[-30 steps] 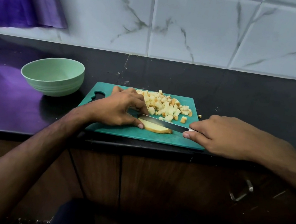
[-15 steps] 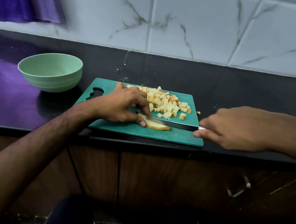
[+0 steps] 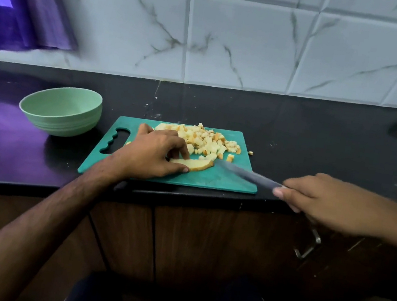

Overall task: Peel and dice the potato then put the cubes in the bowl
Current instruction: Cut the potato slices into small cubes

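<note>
A flat potato slice [image 3: 196,164] lies on the green cutting board [image 3: 224,180]. My left hand [image 3: 151,153] pinches its left end between thumb and fingers. Behind it sits a pile of several potato cubes [image 3: 204,139] at the board's far side. My right hand [image 3: 327,199] grips the handle of a knife [image 3: 243,173], whose blurred blade points left, its tip just right of the slice and off it. An empty pale green bowl [image 3: 62,110] stands on the black counter left of the board.
One stray cube [image 3: 250,153] lies on the black counter [image 3: 323,144] beside the board's right edge. The board sits at the counter's front edge, above wooden cabinet doors [image 3: 189,248]. A tiled wall rises behind; a purple curtain [image 3: 27,6] hangs at the far left.
The knife has been drawn out to the right, off the slice it lay across. My right hand moved right and nearer. My left hand stays on the slice.
</note>
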A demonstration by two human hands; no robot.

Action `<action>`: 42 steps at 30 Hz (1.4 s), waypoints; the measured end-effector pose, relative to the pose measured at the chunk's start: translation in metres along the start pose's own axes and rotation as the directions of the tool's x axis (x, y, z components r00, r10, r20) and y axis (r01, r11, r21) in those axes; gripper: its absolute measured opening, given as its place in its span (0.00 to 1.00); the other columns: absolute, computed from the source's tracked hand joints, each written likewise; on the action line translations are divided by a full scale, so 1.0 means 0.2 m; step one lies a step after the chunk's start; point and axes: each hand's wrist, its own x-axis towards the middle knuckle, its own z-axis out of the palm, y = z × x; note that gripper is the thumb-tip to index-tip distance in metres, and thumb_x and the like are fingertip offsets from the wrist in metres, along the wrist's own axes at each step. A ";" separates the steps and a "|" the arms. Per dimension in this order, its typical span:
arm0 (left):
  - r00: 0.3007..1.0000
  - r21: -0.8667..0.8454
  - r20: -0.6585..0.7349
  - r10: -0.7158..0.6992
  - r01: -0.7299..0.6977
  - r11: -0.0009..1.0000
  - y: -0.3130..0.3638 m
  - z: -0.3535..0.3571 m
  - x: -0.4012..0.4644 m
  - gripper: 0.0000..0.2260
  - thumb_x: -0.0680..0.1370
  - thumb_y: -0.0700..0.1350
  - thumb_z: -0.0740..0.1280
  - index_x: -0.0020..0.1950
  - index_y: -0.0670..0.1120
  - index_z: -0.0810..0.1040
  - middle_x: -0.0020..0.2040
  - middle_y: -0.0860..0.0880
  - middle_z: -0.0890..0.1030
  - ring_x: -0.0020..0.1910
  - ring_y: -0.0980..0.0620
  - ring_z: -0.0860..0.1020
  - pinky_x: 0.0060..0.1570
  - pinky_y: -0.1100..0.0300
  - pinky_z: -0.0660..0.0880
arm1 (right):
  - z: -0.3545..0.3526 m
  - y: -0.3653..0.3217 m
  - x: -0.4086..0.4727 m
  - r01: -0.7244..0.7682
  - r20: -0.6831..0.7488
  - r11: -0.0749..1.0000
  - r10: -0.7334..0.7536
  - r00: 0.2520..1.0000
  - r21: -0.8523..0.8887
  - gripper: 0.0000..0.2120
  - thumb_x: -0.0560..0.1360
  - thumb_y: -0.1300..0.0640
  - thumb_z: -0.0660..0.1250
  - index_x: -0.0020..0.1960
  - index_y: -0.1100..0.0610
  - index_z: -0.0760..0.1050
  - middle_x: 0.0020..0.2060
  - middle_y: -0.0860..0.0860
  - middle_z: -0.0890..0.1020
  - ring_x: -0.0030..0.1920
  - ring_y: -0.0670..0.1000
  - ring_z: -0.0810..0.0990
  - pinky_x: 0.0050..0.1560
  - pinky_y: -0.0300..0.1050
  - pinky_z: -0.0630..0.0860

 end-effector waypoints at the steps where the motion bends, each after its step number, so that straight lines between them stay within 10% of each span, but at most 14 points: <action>1: 1.000 0.025 -0.025 -0.005 0.006 1.000 0.01 0.01 -0.01 0.12 0.75 0.62 0.70 0.54 0.59 0.80 0.47 0.60 0.76 0.49 0.62 0.74 0.51 0.53 0.57 | 0.04 -0.03 0.00 -0.018 -0.041 0.985 0.026 0.999 0.169 0.21 0.83 0.40 0.53 0.41 0.52 0.74 0.25 0.45 0.76 0.25 0.42 0.74 0.29 0.38 0.72; 4: 0.999 0.064 -0.047 -0.015 0.018 0.998 0.04 0.02 -0.03 0.12 0.76 0.62 0.68 0.55 0.58 0.79 0.46 0.59 0.74 0.50 0.59 0.72 0.50 0.53 0.54 | 0.11 -0.14 -0.01 -0.050 -0.069 0.931 0.080 0.994 0.361 0.19 0.85 0.44 0.54 0.45 0.54 0.74 0.28 0.48 0.76 0.20 0.43 0.71 0.23 0.39 0.71; 13: 0.998 0.065 -0.046 -0.033 0.036 0.997 0.07 0.03 -0.07 0.22 0.74 0.68 0.56 0.59 0.59 0.78 0.45 0.59 0.73 0.51 0.58 0.71 0.63 0.47 0.59 | 0.19 -0.30 0.01 -0.070 -0.081 0.994 0.076 0.994 0.081 0.19 0.85 0.40 0.49 0.44 0.48 0.70 0.40 0.45 0.76 0.41 0.45 0.77 0.42 0.46 0.74; 42: 0.981 -0.071 -0.185 -0.055 0.042 0.997 0.02 0.08 -0.11 0.15 0.74 0.66 0.67 0.53 0.60 0.80 0.45 0.63 0.75 0.51 0.60 0.72 0.58 0.54 0.55 | 0.30 -0.41 0.10 -0.051 -0.106 0.999 0.052 0.993 0.014 0.17 0.86 0.41 0.48 0.44 0.47 0.67 0.42 0.46 0.76 0.39 0.46 0.77 0.35 0.44 0.69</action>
